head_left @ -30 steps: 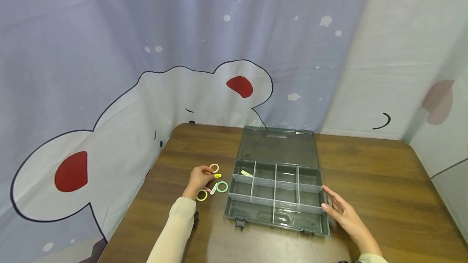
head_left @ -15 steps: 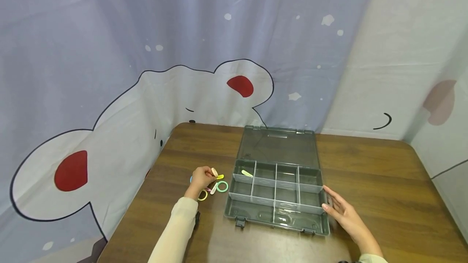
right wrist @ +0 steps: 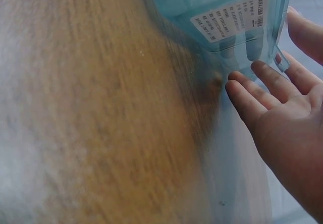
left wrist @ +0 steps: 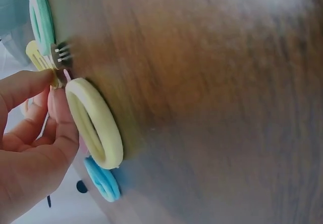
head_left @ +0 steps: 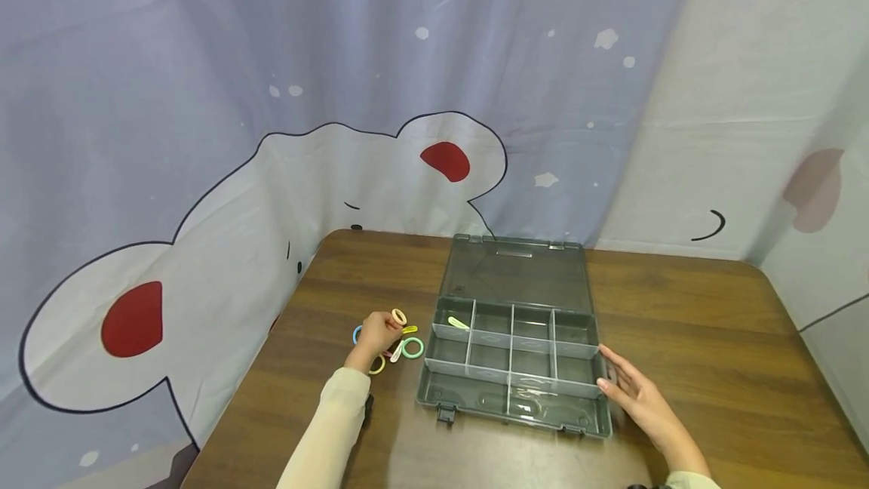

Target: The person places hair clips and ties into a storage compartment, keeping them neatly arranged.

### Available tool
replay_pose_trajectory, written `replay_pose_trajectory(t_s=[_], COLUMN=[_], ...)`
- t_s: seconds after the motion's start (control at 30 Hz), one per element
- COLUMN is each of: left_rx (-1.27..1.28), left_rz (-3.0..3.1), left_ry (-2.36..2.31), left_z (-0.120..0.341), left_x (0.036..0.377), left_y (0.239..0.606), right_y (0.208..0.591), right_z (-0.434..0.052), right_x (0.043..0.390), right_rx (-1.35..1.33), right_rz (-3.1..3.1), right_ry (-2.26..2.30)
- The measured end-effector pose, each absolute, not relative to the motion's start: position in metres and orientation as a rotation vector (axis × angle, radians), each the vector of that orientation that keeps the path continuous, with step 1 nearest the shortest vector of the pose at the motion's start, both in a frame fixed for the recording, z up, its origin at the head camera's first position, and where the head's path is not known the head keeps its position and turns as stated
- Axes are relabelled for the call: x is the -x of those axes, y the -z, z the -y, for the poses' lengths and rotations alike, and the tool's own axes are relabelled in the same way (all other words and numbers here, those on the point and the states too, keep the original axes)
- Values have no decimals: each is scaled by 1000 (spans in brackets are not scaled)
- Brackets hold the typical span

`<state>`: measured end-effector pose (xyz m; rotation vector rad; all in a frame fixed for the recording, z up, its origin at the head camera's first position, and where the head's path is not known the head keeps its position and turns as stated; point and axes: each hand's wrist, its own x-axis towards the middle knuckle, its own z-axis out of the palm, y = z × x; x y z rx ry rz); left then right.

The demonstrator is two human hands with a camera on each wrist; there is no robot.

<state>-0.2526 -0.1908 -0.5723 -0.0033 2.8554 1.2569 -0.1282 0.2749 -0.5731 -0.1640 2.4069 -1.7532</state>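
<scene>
My left hand (head_left: 380,334) pinches a yellow hair clip (left wrist: 36,55) between thumb and finger. At the same fingertips a peach hair tie (head_left: 399,317) stands tilted up, mostly hidden behind the fingers in the left wrist view. Around this hand lie a green hair tie (head_left: 413,348), a white hair clip (head_left: 397,353), a yellow hair tie (left wrist: 96,123) and a blue hair tie (left wrist: 102,179). My right hand (head_left: 638,395) touches the right side of the grey divided box (head_left: 509,377), its fingers fairly straight and the thumb at the wall.
Behind the box its see-through lid (head_left: 516,274) lies folded back flat. One pale green hair clip (head_left: 458,322) lies in the box's back left compartment. The wooden table (head_left: 706,330) meets a printed curtain (head_left: 543,96) at the back.
The peach hair tie has gone from lying flat to standing tilted at my left fingertips. The yellow clip has shifted slightly right with that hand. My right hand has stayed put.
</scene>
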Motion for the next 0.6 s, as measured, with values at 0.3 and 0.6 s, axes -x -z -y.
replay_pose_trajectory(t_s=[0.3, 0.6], left_rx=[72, 92], left_rz=[-2697, -2445], left_ry=[-1438, -1713], left_z=[189, 177], left_x=[250, 254], left_y=[561, 549], right_y=[572, 573], right_z=[-276, -277], right_x=[128, 128], right_rx=[176, 165], right_rz=[-2413, -2400], right_ry=[1746, 1734])
